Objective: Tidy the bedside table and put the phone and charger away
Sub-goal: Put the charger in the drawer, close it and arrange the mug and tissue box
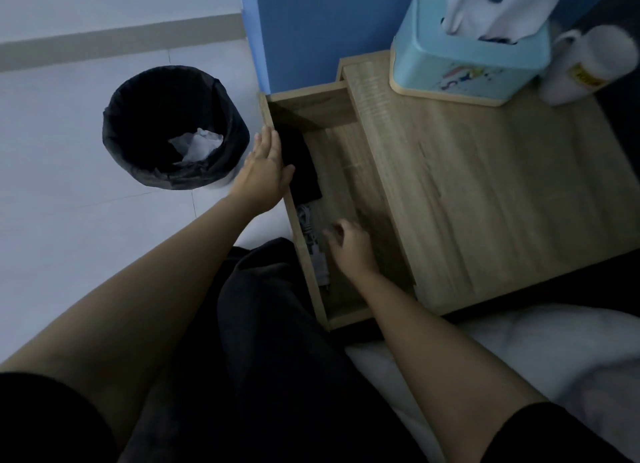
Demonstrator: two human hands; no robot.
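L hand (266, 164) flat on drawer (346, 182) front; R hand (351, 249) loosely curled, seemingly empty, over charger (317, 262).

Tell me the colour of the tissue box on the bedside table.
The tissue box is light blue with a tan base rim, seen in the head view.

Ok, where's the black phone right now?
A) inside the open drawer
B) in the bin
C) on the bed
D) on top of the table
A: the phone lies inside the open drawer, beside the left hand resting on the drawer's front edge.
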